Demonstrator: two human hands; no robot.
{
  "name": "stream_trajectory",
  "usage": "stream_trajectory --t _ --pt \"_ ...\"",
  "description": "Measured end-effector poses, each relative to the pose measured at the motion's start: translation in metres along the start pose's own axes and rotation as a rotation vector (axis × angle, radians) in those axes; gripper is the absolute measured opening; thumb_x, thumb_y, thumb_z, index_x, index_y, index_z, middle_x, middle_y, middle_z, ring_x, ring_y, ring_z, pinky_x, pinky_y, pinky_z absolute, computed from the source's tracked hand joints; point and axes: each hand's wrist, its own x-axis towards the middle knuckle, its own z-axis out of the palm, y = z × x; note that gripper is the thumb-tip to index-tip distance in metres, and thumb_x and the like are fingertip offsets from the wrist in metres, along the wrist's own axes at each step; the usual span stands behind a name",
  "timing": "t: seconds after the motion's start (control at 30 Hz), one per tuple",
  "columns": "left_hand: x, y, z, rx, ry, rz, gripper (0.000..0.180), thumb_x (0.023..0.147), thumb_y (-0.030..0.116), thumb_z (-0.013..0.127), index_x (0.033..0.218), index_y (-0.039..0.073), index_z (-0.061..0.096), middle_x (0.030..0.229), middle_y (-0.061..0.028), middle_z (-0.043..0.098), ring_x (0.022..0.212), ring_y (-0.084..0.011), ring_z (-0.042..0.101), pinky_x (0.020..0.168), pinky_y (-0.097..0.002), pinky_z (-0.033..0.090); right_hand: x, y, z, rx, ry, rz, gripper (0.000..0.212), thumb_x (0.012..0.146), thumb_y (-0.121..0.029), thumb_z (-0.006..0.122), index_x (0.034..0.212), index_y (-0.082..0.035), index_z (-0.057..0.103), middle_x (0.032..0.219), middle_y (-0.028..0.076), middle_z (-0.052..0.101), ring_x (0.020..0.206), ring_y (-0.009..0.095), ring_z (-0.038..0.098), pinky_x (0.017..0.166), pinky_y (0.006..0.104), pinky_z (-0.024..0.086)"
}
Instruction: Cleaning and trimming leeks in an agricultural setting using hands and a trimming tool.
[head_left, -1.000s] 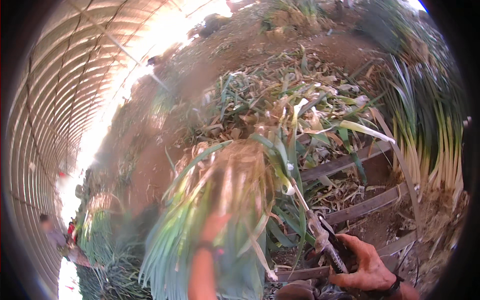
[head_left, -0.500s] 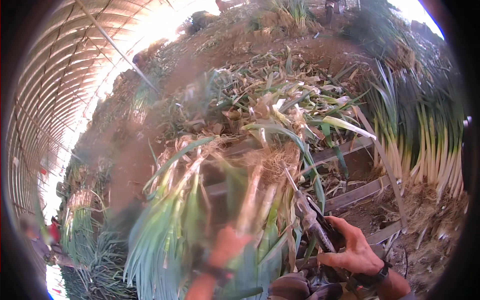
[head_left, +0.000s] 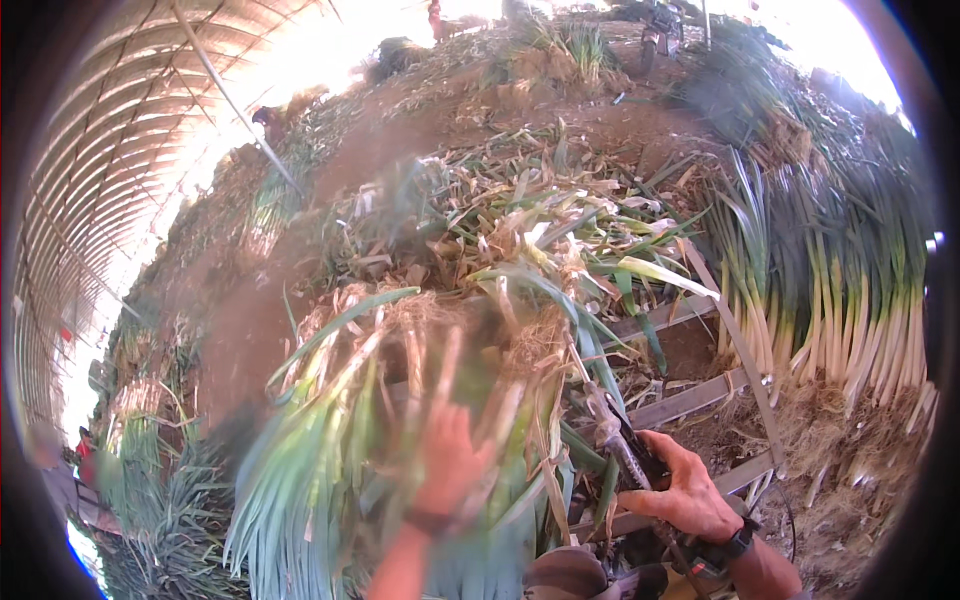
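My left hand (head_left: 452,465) is blurred over a row of leeks (head_left: 315,450), which lie with roots away from me and green leaves toward me. A pale stalk (head_left: 449,365) rises from its upper edge; the blur hides whether the fingers close on it. In my right hand (head_left: 690,495) is an air blow gun (head_left: 618,440), its thin metal nozzle tilted up and left beside the matted roots (head_left: 535,342). The fingers wrap its dark handle.
A wooden slatted frame (head_left: 690,400) lies under the leeks. Beyond it spreads a heap of stripped leaves (head_left: 520,215). Cleaned leeks (head_left: 835,300) stand at the right, more leek bundles (head_left: 140,430) at the left. A motorcycle (head_left: 660,35) is far back.
My left hand has moved away from me, up along the leeks toward their root ends. The view has shifted slightly. My right hand keeps its grip on the air blow gun.
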Motion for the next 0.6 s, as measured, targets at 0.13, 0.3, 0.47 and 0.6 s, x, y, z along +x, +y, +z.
stream_trajectory --t 0.13,0.3,0.47,0.6 --pt "-0.015 0.030 -0.001 -0.357 -0.202 -0.209 0.097 0.075 0.049 0.082 0.146 -0.003 0.040 0.147 -0.0260 0.044 0.135 -0.0412 0.046 0.115 -0.0458 0.036 0.000 -0.003 -0.001 0.032 -0.023 0.011 0.087 0.072 -0.028 0.083 0.141 0.009 0.045 0.115 0.018 0.066 0.101 0.021 0.065 0.089 0.0330 0.053" --pt "0.008 0.032 -0.033 -0.566 -0.335 -0.406 0.081 0.077 0.032 0.079 0.142 -0.002 0.045 0.128 -0.0282 0.062 0.120 -0.0420 0.060 0.101 -0.0468 0.048 0.003 0.010 0.001 0.070 -0.007 -0.058 0.088 0.072 -0.028 0.084 0.141 0.009 0.045 0.117 0.019 0.066 0.103 0.021 0.065 0.089 0.0331 0.053" --pt "0.004 0.029 -0.024 -0.533 -0.217 -0.472 0.060 0.077 0.028 0.073 0.125 -0.004 0.058 0.113 -0.0291 0.067 0.108 -0.0421 0.064 0.093 -0.0480 0.050 0.003 0.011 -0.001 0.063 -0.024 -0.046 0.088 0.072 -0.027 0.084 0.142 0.010 0.045 0.119 0.019 0.065 0.103 0.022 0.065 0.090 0.0340 0.053" --pt "0.007 -0.012 -0.011 -0.403 -0.087 -0.605 0.063 0.075 0.029 0.076 0.125 -0.006 0.058 0.114 -0.0280 0.065 0.109 -0.0429 0.061 0.094 -0.0481 0.050 -0.001 0.013 -0.006 0.099 -0.045 -0.028 0.081 0.074 -0.022 0.083 0.141 0.007 0.047 0.120 0.014 0.064 0.105 0.018 0.062 0.094 0.0317 0.050"
